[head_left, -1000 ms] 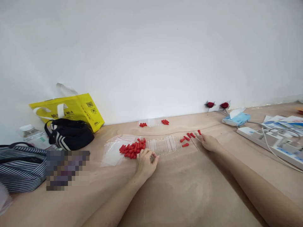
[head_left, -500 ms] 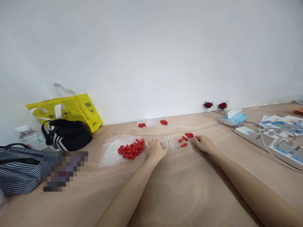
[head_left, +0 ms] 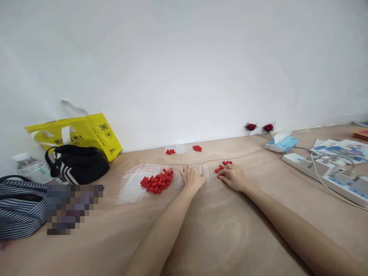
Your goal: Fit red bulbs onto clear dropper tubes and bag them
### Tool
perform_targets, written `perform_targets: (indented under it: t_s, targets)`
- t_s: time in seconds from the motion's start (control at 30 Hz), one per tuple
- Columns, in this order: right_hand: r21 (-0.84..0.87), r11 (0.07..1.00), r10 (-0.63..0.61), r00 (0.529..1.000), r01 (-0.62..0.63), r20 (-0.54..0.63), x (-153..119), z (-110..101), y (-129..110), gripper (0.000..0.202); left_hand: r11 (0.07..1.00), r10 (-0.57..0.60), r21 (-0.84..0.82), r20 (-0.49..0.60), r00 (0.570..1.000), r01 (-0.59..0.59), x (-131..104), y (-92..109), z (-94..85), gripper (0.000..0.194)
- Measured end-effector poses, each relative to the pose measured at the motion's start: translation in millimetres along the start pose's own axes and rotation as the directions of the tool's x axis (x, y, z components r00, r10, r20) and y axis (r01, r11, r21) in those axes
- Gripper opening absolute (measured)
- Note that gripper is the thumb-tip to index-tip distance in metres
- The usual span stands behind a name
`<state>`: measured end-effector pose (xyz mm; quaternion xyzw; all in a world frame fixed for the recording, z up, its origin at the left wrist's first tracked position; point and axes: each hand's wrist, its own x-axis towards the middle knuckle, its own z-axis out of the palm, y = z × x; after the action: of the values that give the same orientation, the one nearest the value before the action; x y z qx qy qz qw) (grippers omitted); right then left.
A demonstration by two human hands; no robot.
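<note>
My left hand (head_left: 192,178) rests with bent, spread fingers over a row of clear thin tubes (head_left: 209,175) on the table. At the row's right end, the fingers of my right hand (head_left: 234,177) are bent around a few small red bulbs (head_left: 220,168); the fingertips close on one bulb at the near side. A pile of several red bulbs (head_left: 157,182) lies left of the tubes, partly on clear plastic bags (head_left: 132,189). Farther back, two small groups of red bulbs (head_left: 170,151) (head_left: 197,148) lie on clear bags.
At the left stand a yellow bag (head_left: 106,134), a black pouch (head_left: 86,165), a clear jar (head_left: 28,166) and a striped bag (head_left: 21,209). Tissues (head_left: 283,143), a power strip (head_left: 330,176) with cables, papers (head_left: 345,147) and two dark red roses (head_left: 268,128) are at the right.
My right hand has moved left and nearer, from beside the red bulbs to over them. My left hand has shifted slightly right along the tubes. The view has turned a little.
</note>
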<state>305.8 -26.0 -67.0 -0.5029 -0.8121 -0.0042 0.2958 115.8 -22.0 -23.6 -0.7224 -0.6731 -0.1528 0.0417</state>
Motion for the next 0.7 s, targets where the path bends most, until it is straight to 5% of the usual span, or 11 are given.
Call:
perform_targets:
  t_s: [0.4, 0.53, 0.7]
  targets:
    - [0.040, 0.999, 0.010, 0.997, -0.008, -0.075, -2.6, -1.9, -4.3, 0.012, 0.999, -0.011, -0.034, 0.006, 1.000, 0.011, 2.9, -3.8, -10.4, 0.020]
    - [0.153, 0.988, 0.017, 0.989, 0.006, -0.149, -4.4, -2.3, -9.6, 0.012, 0.979, 0.152, -0.139, 0.003, 0.988, -0.150, -12.9, -22.3, -26.9, 0.015]
    - [0.320, 0.944, -0.027, 0.988, 0.075, -0.153, -9.7, -0.2, -42.0, 0.019, 0.869, 0.408, -0.275, -0.070, 0.910, -0.411, -51.7, -64.3, -34.3, 0.012]
